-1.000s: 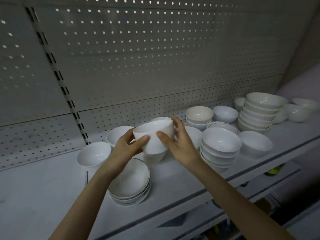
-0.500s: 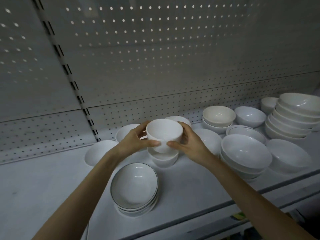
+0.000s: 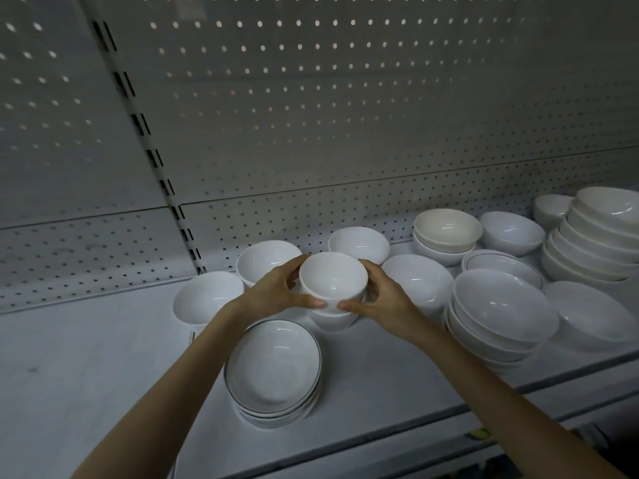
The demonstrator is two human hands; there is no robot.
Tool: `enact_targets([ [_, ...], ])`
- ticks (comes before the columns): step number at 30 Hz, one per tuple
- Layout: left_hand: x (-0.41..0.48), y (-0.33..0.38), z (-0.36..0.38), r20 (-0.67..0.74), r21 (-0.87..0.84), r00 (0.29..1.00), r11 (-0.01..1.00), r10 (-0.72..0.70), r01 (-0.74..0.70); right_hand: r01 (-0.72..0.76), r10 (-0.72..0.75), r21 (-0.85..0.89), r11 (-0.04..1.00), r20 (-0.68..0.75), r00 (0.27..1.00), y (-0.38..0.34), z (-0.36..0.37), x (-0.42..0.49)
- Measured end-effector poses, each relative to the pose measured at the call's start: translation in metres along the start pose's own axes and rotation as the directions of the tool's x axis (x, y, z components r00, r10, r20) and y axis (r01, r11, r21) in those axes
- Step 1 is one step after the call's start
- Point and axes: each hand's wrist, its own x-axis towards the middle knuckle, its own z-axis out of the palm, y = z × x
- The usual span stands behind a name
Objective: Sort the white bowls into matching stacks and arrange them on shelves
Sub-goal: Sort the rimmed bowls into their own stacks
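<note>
The person's left grip (image 3: 276, 288) and right grip (image 3: 383, 300) clasp a small, deep white ceramic bowl (image 3: 333, 280) from opposite sides, thumbs on its near wall and fingers curled round the back, so each grip is grasping that bowl and neither is released. The bowl stands upright, mouth up, above the middle of the white metal shelf (image 3: 103, 357), and sits down into a matching small white bowl (image 3: 332, 321) beneath it; the thumbs cover the seam, so whether it is fully seated cannot be told. Set against the view of a second earlier, the change is plain: there the bowl hangs higher and tipped on its side, half a second earlier it is level just above its partner, and now it is lowered into it. By that reading this pair is all but stacked, and the next move calls for a gentle letting go, since glazed ceramic can slide or chip if dropped the last bit. Just in front lies a stack of shallow white dishes with a thin dark rim (image 3: 273, 368); to the right is a stack of wide white bowls (image 3: 501, 309), and at the far right a taller stack of white bowls (image 3: 594, 243). Behind the grips several single round white bowls (image 3: 268, 259) lie loose and tilted near the perforated back panel (image 3: 345, 115), so much sorting seems left
</note>
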Motion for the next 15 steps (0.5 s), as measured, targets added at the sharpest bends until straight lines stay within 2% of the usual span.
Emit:
enact_targets([
  [11,-0.001,-0.006,0.002,0.055,0.012,0.998,1.000,-0.025,0.024,-0.031,0.030,0.024,0.999,0.037,0.999,0.005,0.002,-0.002],
  [15,-0.018,0.005,-0.002,0.032,0.057,0.997,0.996,-0.063,0.061,-0.052,0.056,-0.136,0.989,0.025,0.998,-0.014,0.003,-0.013],
])
